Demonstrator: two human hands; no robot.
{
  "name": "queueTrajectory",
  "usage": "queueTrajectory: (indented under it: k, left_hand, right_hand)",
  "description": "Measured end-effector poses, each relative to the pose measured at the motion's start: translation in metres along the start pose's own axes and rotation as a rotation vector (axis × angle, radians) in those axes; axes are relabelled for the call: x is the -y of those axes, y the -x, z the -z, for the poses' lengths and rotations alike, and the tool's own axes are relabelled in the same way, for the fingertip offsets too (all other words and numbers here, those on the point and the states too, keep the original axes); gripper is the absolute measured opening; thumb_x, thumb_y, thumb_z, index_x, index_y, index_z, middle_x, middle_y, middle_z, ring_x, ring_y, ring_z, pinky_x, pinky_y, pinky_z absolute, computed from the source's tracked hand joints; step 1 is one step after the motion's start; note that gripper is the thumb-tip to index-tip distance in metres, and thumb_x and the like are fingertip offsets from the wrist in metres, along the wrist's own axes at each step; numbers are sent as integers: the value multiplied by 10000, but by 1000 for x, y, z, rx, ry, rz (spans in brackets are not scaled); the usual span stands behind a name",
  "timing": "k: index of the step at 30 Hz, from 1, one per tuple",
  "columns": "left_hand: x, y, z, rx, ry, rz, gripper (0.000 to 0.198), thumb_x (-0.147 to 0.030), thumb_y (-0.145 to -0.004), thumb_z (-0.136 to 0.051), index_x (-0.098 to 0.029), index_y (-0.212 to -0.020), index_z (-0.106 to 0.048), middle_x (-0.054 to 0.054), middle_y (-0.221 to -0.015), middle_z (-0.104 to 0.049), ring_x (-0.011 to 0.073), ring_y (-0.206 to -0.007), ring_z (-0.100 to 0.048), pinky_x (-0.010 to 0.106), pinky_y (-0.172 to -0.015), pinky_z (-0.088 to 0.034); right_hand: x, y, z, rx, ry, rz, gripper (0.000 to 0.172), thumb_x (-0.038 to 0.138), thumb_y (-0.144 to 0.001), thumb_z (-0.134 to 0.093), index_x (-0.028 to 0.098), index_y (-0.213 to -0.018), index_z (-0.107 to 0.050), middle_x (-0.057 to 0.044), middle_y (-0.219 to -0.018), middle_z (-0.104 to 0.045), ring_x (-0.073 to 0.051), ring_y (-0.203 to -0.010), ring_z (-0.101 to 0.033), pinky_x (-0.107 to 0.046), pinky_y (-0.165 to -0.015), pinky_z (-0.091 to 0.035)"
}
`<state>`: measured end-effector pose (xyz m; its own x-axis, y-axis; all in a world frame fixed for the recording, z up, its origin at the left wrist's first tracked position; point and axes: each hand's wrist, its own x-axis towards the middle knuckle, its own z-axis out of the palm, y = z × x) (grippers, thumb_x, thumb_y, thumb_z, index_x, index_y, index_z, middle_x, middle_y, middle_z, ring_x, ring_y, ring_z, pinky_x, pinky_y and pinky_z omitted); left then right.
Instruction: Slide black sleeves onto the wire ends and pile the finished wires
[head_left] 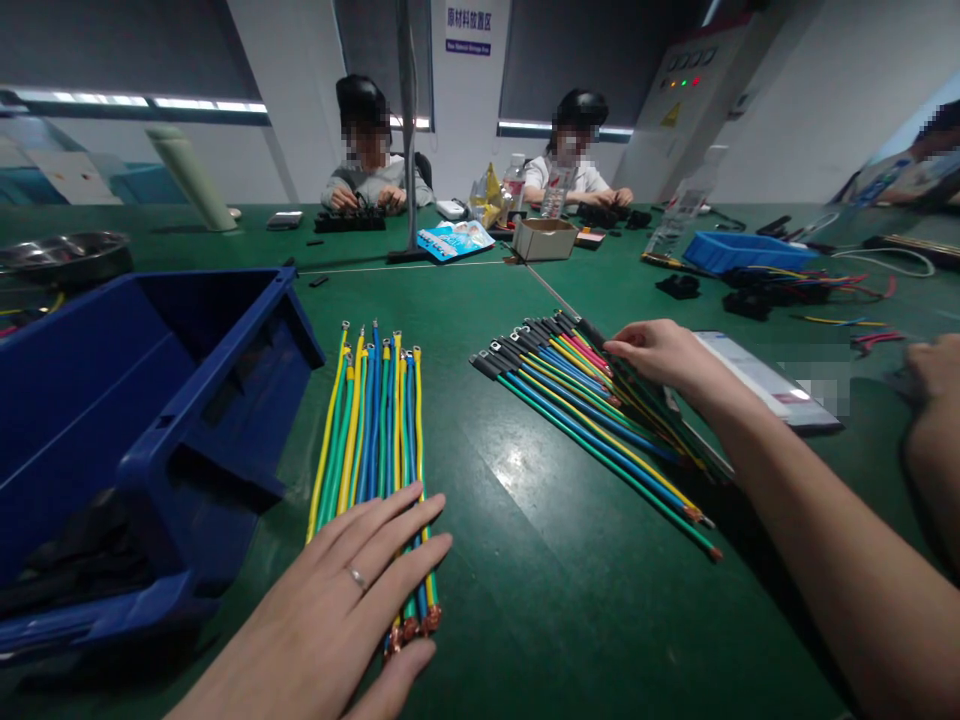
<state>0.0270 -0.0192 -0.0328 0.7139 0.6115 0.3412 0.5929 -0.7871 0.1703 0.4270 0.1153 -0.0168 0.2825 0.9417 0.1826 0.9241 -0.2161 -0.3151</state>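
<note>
My left hand (337,590) lies flat with its fingers apart over the lower part of a row of yellow, green and blue cables (371,430). These cables have metal lugs at the far end and bare copper strands (431,618) at the near end. To the right, a fanned bundle of cables (585,420) carries black sleeves (517,345) at the lug ends. At that bundle's right edge, my right hand (660,350) pinches a cable by its black sleeve (590,332). The palm side of this hand is hidden.
A deep blue bin (217,420) with black pieces inside stands at left. A phone (772,380) lies beyond my right wrist. Farther back are a small cardboard box (545,240), a metal stand (409,150) and a blue tray (746,252). Several people sit around the green table.
</note>
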Motion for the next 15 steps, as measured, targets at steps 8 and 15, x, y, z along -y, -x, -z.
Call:
queueTrajectory:
  k: [8, 15]
  left_hand:
    - [12, 1, -7, -58, -33, -121, 459, -233, -823, -573, -251, -1282, -569, 16, -1405, -592, 215, -1287, -555, 334, -1065, -469]
    - [9, 0, -7, -66, -27, -103, 454, -237, -832, -568, -255, -1285, -566, 11, -1407, -589, 218, -1287, -554, 342, -1069, -466]
  right_hand:
    - [5, 1, 19, 157, 6, -157, 326, 369, -942, -578, 187, -1213, -593, -81, -1244, -597, -226, -1040, -616, -422, -867, -533]
    - [3, -2, 14, 90, -23, -139, 335, 360, -940, -584, 187, -1227, -582, -88, -1249, -594, -219, -1039, -616, -427, -865, -534]
